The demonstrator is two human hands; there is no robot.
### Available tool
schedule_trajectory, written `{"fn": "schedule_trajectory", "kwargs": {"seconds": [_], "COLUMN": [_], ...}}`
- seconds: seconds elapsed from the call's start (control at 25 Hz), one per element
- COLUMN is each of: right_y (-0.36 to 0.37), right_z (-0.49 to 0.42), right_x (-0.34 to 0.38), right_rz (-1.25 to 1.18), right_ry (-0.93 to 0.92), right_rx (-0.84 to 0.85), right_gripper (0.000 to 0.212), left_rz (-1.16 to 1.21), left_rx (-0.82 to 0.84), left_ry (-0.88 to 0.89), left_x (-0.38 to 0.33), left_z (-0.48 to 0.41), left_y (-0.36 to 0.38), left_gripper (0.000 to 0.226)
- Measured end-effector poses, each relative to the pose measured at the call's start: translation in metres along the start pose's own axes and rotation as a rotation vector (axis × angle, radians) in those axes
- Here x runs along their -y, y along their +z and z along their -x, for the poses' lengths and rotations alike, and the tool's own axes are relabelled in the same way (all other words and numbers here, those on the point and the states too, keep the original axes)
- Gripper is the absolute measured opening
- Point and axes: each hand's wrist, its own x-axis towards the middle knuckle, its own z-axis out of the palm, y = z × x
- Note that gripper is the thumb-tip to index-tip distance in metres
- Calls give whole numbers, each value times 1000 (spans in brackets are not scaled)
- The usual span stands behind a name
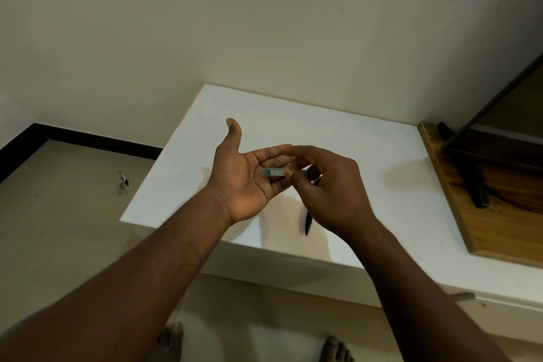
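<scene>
Pinch of right hand on right end of slim green-labelled case, thumb and fingertips closed around it. Case above white table, level across fingers of left hand, long axis left-right. Left hand flat, palm up, holding nothing. Black pen on table below right wrist.

White table set against the wall, a black pen laid flat on it near the front edge, a wooden board placed at its right end, a dark stand foot rested on that board, a small dark object left on the floor beside the table.
</scene>
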Motion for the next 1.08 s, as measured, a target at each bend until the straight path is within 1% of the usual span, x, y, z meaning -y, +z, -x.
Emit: {"fn": "schedule_trajectory", "kwargs": {"seconds": [0.12, 0.4, 0.52, 0.64, 0.72, 0.88, 0.96, 1.08], "right_y": [-1, -1, -2, -2, -1, -2, -4, -7], "right_z": [0, 1, 0, 0, 0, -1, -2, -3], "right_x": [0, 1, 2, 3, 1, 0, 0, -1], "right_rz": [4, -23, -17, -48, -68, -169, -207, -227], "right_ry": [-17, 22, 12, 64, 84, 207, 246, 288], "right_rx": [3, -1, 0, -12, -14, -36, -53, -70], "right_gripper": [28, 29, 26, 26, 22, 20, 20, 18], "left_rz": [5, 25, 38, 48, 65, 57, -47, -349], "left_rx": [-10, 1, -7, 20, 1, -16, -94, -297], "left_ry": [-2, -6, -7, -13, -11, -10, 20, 123], "left_x": [0, 0, -1, -1, -1, -2, -2, -4], "left_z": [0, 2, 1, 2, 1, 1, 1, 1], "left_y": [0, 2, 1, 2, 2, 3, 4, 5], "left_gripper": [113, 112, 112, 113, 112, 107, 94, 54]}}
